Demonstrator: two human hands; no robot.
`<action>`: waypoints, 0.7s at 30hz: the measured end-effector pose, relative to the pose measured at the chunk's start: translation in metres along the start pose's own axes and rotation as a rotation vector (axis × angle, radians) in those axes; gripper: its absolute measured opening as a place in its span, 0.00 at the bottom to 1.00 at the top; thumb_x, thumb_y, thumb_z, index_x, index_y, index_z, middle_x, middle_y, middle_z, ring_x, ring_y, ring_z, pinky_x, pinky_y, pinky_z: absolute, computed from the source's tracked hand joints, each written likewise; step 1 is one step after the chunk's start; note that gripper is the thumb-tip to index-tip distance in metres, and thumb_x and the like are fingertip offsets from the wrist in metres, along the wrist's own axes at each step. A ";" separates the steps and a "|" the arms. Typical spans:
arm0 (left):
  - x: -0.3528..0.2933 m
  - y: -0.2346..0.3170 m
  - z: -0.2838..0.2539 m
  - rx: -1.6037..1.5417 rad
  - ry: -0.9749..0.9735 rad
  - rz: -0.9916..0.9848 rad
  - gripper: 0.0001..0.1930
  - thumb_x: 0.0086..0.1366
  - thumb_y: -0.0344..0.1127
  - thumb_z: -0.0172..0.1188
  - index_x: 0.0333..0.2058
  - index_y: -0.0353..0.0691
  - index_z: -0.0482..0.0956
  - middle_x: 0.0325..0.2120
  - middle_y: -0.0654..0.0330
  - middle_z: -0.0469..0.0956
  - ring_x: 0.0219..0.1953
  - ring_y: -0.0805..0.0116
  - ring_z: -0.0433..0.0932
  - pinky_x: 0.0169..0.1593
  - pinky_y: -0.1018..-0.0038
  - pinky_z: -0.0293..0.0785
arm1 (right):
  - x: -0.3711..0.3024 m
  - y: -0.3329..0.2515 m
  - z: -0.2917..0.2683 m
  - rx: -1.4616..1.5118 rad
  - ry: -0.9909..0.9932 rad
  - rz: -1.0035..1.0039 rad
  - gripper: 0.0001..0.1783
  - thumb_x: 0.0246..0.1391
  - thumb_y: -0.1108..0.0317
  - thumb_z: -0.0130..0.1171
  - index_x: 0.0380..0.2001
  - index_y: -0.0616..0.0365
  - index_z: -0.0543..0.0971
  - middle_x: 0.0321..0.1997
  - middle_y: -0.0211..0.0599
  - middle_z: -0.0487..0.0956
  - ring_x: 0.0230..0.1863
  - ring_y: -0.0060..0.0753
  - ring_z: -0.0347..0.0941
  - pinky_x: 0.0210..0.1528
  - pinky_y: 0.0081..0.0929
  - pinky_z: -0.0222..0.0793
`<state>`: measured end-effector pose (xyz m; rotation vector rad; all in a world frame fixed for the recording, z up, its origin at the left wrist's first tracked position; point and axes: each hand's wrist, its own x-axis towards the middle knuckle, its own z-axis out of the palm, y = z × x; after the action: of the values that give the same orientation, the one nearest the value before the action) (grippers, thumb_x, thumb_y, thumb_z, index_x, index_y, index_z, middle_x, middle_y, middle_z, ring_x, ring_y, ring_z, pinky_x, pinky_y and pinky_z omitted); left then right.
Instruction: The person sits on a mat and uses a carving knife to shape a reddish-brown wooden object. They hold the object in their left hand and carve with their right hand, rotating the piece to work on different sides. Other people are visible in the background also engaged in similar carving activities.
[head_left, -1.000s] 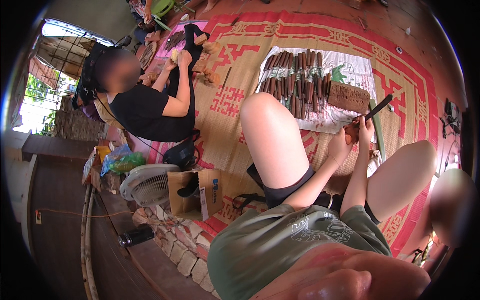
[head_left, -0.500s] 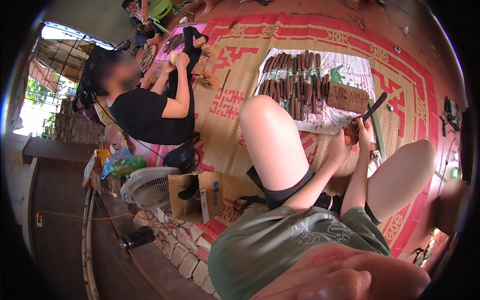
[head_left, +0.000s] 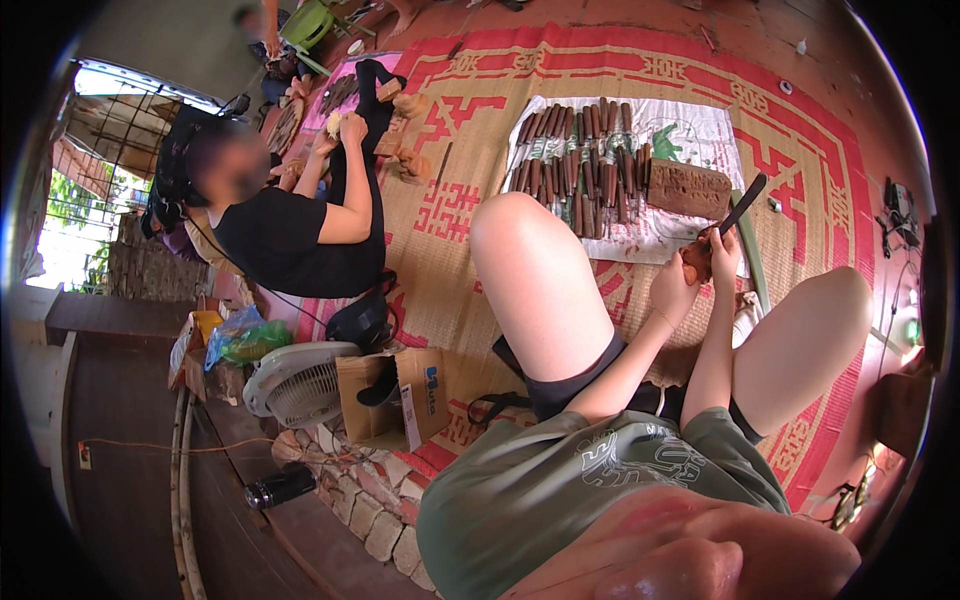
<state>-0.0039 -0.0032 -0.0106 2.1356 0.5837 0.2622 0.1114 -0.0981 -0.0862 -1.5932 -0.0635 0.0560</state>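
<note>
My left hand [head_left: 674, 286] is closed around a small reddish-brown carved wooden piece [head_left: 692, 262], held between my knees just beyond the mat's white sheet edge. Against that piece, my right hand [head_left: 726, 256] grips a long, dark, bar-like tool [head_left: 745, 205], which slants up and to the right. Fingers cover the tool's lower end, so its kind does not show. Ahead of my hands, rows of chisel-like tools with brown wooden handles [head_left: 590, 155] lie on a white sheet [head_left: 690, 130]. Beside them sits a brown rectangular block [head_left: 690, 190].
A patterned red and straw mat [head_left: 460, 130] covers the floor. To the left, a person in black [head_left: 290, 230] sits working a pale piece by several carved wooden figures [head_left: 412, 165]. Nearer are a fan [head_left: 300, 385], a cardboard box [head_left: 420, 395] and a black bottle [head_left: 280, 486].
The dark tool's upper end has shifted slightly left and up, and my hands have turned the wooden piece a little. The whole view has moved slightly.
</note>
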 end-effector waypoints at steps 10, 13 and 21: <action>-0.001 -0.002 0.000 0.011 0.012 0.002 0.19 0.44 0.37 0.65 0.33 0.37 0.69 0.25 0.48 0.77 0.30 0.48 0.76 0.31 0.58 0.72 | -0.008 -0.019 0.005 0.027 0.033 0.042 0.12 0.57 0.66 0.51 0.24 0.61 0.74 0.22 0.27 0.74 0.26 0.18 0.70 0.30 0.19 0.65; -0.001 -0.001 0.000 0.006 0.011 0.018 0.19 0.44 0.37 0.65 0.33 0.37 0.69 0.25 0.48 0.76 0.30 0.48 0.76 0.31 0.58 0.72 | -0.006 -0.016 0.005 -0.016 0.017 0.021 0.12 0.57 0.66 0.51 0.24 0.62 0.74 0.22 0.26 0.74 0.25 0.17 0.69 0.29 0.18 0.64; -0.001 -0.008 0.000 0.018 0.034 0.013 0.19 0.43 0.37 0.66 0.32 0.38 0.69 0.26 0.48 0.76 0.30 0.48 0.76 0.31 0.59 0.72 | -0.013 -0.026 0.016 0.027 0.061 -0.009 0.13 0.57 0.64 0.51 0.24 0.60 0.74 0.21 0.25 0.73 0.23 0.15 0.64 0.28 0.16 0.60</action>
<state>-0.0074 0.0003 -0.0171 2.1565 0.5938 0.3023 0.0967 -0.0826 -0.0607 -1.5660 -0.0224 0.0007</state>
